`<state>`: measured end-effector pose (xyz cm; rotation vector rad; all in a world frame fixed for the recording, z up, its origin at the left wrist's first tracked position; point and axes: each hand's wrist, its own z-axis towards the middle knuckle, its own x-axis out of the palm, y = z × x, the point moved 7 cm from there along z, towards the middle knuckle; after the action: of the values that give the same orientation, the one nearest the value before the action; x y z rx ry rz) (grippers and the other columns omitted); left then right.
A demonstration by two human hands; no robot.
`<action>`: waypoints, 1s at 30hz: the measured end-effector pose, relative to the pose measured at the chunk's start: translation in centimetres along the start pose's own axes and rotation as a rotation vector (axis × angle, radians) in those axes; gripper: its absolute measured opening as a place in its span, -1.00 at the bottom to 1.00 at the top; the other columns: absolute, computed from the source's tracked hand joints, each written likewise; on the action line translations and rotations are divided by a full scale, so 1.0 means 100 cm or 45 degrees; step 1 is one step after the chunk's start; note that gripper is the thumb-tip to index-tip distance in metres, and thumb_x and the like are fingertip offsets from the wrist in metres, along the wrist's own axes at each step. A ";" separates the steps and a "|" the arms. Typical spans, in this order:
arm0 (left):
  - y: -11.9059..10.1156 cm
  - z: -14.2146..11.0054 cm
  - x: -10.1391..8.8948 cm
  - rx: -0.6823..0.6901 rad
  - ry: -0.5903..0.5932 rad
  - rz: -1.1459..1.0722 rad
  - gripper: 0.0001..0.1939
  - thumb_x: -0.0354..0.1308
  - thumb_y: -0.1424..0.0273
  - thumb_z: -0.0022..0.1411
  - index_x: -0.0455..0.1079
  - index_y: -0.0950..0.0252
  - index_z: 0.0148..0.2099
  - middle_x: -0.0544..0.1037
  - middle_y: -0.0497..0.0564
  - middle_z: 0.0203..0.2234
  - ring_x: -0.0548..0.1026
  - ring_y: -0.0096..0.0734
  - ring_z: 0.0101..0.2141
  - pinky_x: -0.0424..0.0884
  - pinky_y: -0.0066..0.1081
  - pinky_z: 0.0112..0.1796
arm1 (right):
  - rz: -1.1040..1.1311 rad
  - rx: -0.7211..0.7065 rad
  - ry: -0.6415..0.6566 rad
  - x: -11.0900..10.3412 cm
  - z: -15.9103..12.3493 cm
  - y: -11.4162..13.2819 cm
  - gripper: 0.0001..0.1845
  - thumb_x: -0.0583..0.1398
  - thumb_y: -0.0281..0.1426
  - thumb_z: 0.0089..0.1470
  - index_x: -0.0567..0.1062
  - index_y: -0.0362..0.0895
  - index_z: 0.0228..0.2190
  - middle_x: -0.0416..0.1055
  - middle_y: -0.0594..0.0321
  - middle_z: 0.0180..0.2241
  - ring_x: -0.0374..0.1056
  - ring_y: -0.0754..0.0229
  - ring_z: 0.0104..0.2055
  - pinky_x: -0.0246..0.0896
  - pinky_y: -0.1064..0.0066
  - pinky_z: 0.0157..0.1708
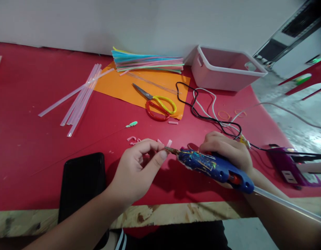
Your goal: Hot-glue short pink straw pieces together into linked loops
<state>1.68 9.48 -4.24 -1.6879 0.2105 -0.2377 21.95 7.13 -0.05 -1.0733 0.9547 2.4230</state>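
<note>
the right hand (228, 151) was closed around a blue plastic glue gun (210, 165), held over the near right of the table, its metal nozzle (173, 150) pointing left. the left hand (139, 170) had thumb and forefinger pressed together at the nozzle's tip; whether a small piece lay between could not be told. the step in hand was judged to be gluing; the next move called for a steady pinch, skin clear of likely heat. the red tabletop (22, 90) bore red-and-yellow-handled metal scissors (150, 97), partly on an orange paper sheet (110, 85). grey floor (277, 95) showed at right.
</note>
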 end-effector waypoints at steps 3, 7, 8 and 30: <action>-0.002 0.000 0.002 0.017 0.039 -0.057 -0.89 0.25 0.38 0.25 0.45 0.29 -0.33 0.48 -0.08 -0.41 0.45 -0.53 -0.37 0.38 -0.53 -0.32 | -0.006 -0.007 -0.029 -0.002 0.001 0.002 -0.54 0.01 -0.01 0.32 0.45 -0.12 -0.20 0.38 0.20 -0.44 0.30 0.18 -0.39 0.26 0.30 -0.35; -0.003 0.000 0.003 0.032 0.037 -0.114 -0.91 0.26 0.40 0.24 0.46 0.29 -0.33 0.50 -0.07 -0.38 0.48 -0.55 -0.35 0.41 -0.57 -0.33 | -0.025 -0.047 -0.048 -0.005 0.004 0.005 -0.60 0.04 -0.05 0.33 0.44 -0.12 -0.20 0.40 0.21 -0.44 0.30 0.20 -0.41 0.27 0.30 -0.35; -0.004 0.001 0.003 0.041 0.035 -0.115 -0.91 0.27 0.41 0.23 0.46 0.29 -0.33 0.50 -0.07 -0.39 0.48 -0.55 -0.35 0.41 -0.58 -0.32 | -0.029 -0.048 -0.052 -0.006 0.004 0.005 -0.63 0.05 -0.08 0.34 0.44 -0.12 -0.21 0.40 0.22 -0.45 0.30 0.21 -0.42 0.26 0.30 -0.35; -0.013 -0.001 0.001 0.291 0.046 0.029 -0.92 0.21 0.47 0.30 0.47 0.27 -0.29 0.47 -0.05 -0.39 0.45 -0.48 -0.37 0.44 -0.48 -0.32 | -0.055 -0.053 -0.076 -0.009 0.007 0.006 -0.86 0.13 -0.30 0.23 0.41 -0.08 -0.19 0.42 0.27 -0.45 0.34 0.22 -0.46 0.25 0.30 -0.38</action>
<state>1.71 9.56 -2.92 -1.4550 0.2205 -0.2653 21.88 7.13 1.20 -1.0188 0.8570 2.4355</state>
